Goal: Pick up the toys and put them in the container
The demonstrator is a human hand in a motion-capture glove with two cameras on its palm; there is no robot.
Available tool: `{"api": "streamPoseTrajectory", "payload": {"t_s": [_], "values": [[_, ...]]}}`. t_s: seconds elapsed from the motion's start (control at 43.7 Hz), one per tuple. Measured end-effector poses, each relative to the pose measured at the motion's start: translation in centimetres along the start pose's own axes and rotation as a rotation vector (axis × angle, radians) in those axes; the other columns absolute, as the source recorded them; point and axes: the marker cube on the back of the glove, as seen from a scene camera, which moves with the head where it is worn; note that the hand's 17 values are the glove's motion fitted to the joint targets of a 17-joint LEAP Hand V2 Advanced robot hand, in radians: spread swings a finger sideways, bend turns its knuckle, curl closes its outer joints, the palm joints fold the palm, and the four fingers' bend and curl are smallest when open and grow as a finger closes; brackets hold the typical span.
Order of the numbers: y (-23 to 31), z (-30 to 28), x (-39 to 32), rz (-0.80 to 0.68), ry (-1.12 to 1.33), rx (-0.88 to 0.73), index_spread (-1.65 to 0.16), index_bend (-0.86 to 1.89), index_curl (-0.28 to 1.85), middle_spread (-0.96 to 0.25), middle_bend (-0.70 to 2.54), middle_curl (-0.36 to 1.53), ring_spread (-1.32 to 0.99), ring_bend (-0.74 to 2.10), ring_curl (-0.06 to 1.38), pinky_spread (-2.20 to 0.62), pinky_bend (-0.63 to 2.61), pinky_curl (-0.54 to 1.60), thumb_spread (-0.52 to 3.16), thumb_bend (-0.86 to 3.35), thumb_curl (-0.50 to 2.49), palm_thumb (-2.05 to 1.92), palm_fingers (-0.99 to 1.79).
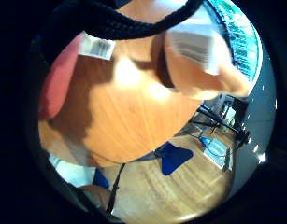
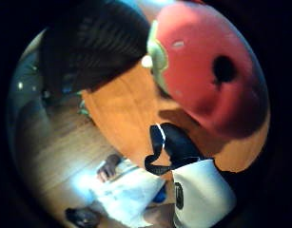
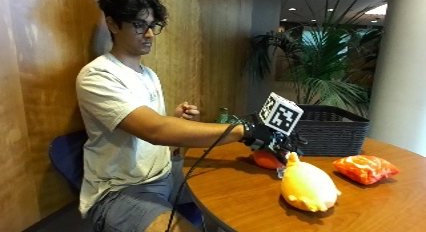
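Note:
My gloved right hand [image 3: 266, 136] reaches over the round wooden table [image 3: 246, 199] and grips a red plush toy [image 3: 267, 159] from above, fingers curled round it. The thumb side palm view is largely filled by this red toy [image 2: 207, 71], which has a green leafy end and casts a shadow on the wood. Close behind the hand stands the dark woven basket [image 3: 331, 129], also seen as a dark woven basket [image 2: 91, 45] in the thumb side palm view. A yellow plush toy [image 3: 307, 188] lies in front of the hand, and an orange toy [image 3: 365, 168] lies to its right.
The table's curved front edge [image 3: 200, 204] is near the person's lap. The bare left hand [image 3: 189, 111] is held up by the chest, away from the toys. A large potted plant [image 3: 319, 67] stands behind the basket and a blue chair [image 3: 63, 154] behind the person.

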Motion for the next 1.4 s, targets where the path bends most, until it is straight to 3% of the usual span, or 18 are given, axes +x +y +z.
{"api": "streamPoseTrajectory", "payload": {"t_s": [0.114,0.16,0.298,0.458,0.985,1.397], "values": [[-1.4,1.8,-0.4,-0.009,-0.127,0.026,-0.22,-0.05,0.03,0.06,0.03,0.11,0.03,0.27,0.24,0.02,1.2,0.42,1.24,0.06,0.3,0.22,-0.49],[-1.4,1.7,-0.3,-0.011,-0.164,0.115,-0.23,-0.02,0.03,0.06,0.08,0.12,0.03,0.34,0.26,0.01,1.21,0.42,1.26,0.09,0.31,0.28,-0.32],[-0.9,0.7,0.9,-0.006,-0.289,0.409,-0.27,0.15,0.05,-0.05,0.36,0.19,-0.15,0.76,0.33,-0.23,1.08,0.35,1.35,0.24,0.4,0.54,0.7],[1.3,-1.6,2.0,-0.016,-0.316,0.474,-0.3,0.26,0.09,-0.17,0.55,0.27,-0.31,0.95,0.43,-0.33,1.03,0.36,1.07,0.3,0.53,0.76,1.09],[2.6,-18.2,-3.8,-0.066,-0.205,0.634,-0.4,0.53,0.2,-0.38,0.83,0.48,-0.53,1.12,0.62,-0.4,1.13,0.48,0.58,0.28,0.78,0.8,0.86],[-3.2,-26.8,-14.5,-0.148,-0.148,0.635,-0.43,0.75,0.32,-0.44,0.87,0.66,-0.6,1.18,0.72,-0.4,1.25,0.54,0.43,0.27,0.9,0.75,0.58]]}}
